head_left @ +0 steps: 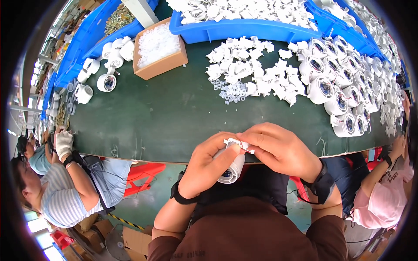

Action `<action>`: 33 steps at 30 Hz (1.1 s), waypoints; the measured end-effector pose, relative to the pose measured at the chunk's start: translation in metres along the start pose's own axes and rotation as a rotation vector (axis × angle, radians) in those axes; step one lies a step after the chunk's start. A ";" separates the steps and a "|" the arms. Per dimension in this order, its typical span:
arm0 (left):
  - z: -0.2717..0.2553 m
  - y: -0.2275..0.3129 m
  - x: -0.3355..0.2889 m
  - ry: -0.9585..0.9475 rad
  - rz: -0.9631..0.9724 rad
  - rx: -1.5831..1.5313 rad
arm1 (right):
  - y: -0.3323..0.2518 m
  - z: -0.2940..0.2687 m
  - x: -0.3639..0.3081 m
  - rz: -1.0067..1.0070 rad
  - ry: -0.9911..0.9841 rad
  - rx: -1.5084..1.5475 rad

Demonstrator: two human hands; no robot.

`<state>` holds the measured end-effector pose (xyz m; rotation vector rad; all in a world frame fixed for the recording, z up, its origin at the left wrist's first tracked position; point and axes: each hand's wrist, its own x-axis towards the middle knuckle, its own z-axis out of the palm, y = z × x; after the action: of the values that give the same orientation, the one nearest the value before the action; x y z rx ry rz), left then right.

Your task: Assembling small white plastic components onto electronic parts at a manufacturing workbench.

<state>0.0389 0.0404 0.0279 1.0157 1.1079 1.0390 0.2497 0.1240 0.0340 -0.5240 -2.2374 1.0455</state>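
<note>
Close to the table's front edge, my left hand [212, 163] is closed round a white camera housing [235, 168] with a dark round face at its lower end. The thumb presses on a white plastic bracket [234, 142] at its top. From the other side my right hand [278, 147] meets it, thumb and fingers pinched on a small white plastic part [245, 145] against the bracket. A short wire with a little white plug [250, 152] sticks out between the hands. The right fingertips are partly hidden.
Loose white brackets [254, 65] and translucent rings [233, 91] lie ahead on the green table [165, 111]. Many camera housings [337, 87] stand at the right. A cardboard box [165, 65] and blue bins [244, 30] line the back. Co-workers sit left [69, 187] and right [383, 195].
</note>
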 end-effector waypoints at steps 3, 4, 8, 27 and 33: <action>0.001 -0.006 -0.003 0.126 0.082 0.032 | -0.006 0.002 0.003 0.071 -0.039 -0.097; 0.001 -0.009 -0.003 0.215 0.176 0.099 | -0.006 0.004 0.001 0.139 0.052 -0.007; 0.001 -0.008 -0.007 0.431 0.236 0.224 | -0.026 0.027 -0.004 0.403 0.287 0.851; 0.000 -0.025 -0.010 0.450 0.621 0.769 | -0.032 0.089 -0.003 0.397 0.447 0.403; -0.002 -0.031 -0.011 0.474 0.631 0.788 | -0.035 0.091 0.000 0.437 0.439 0.453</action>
<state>0.0398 0.0233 -0.0001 1.8924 1.7075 1.4229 0.1857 0.0528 0.0161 -0.9534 -1.4739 1.4400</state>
